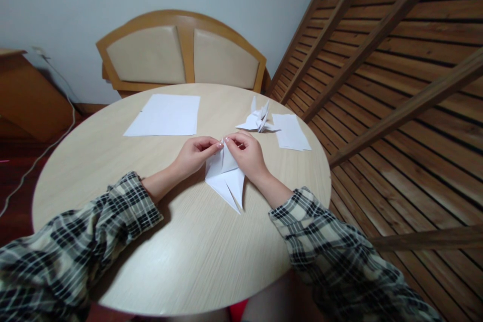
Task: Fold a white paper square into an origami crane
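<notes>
A white folded sheet of paper [226, 173] lies between my hands over the middle of the table, its two narrow points directed toward me. My left hand [196, 155] pinches its far tip between thumb and fingers. Close beside it, my right hand [247, 155] grips the same far end from the right, thumb and index finger pressed together. The fingertips nearly meet and partly cover the upper folds. Just beyond my right hand stands a finished-looking white origami crane [259, 116], apart from both hands.
The round wooden table [158, 261] bears a stack of white paper [164, 114] at back left and smaller white sheets [291, 132] at right. A padded headboard [186, 50] stands behind. Wooden slats [396, 85] rise at right; a white cable [49, 148] runs at left.
</notes>
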`<state>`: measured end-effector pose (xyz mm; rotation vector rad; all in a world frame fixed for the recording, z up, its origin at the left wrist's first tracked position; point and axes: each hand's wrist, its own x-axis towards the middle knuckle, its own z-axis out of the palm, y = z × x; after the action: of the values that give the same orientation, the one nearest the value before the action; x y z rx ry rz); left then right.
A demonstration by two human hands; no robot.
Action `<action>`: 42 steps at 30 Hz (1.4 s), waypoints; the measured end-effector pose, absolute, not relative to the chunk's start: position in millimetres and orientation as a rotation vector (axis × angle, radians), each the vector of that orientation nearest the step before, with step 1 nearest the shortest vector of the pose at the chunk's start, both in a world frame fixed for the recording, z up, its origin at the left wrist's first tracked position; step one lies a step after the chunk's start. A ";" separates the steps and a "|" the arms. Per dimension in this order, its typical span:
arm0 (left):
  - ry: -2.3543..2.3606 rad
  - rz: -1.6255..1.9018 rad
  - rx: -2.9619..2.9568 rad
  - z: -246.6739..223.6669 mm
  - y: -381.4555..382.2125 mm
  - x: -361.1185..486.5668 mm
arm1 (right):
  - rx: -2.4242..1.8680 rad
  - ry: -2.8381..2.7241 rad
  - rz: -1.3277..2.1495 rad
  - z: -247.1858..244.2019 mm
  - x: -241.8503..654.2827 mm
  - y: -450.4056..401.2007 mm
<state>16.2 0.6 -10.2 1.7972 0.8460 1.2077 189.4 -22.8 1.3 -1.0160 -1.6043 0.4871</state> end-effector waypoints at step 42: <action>0.864 1.078 1.933 -1.5 -9.3 19.7 | -1.043 -1.588 0.366 6.9 187.3 -27.5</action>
<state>19.7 -9.3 -1.5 1.9325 0.8644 1.0783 187.3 -27.5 6.9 -1.0431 -1.5879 0.3659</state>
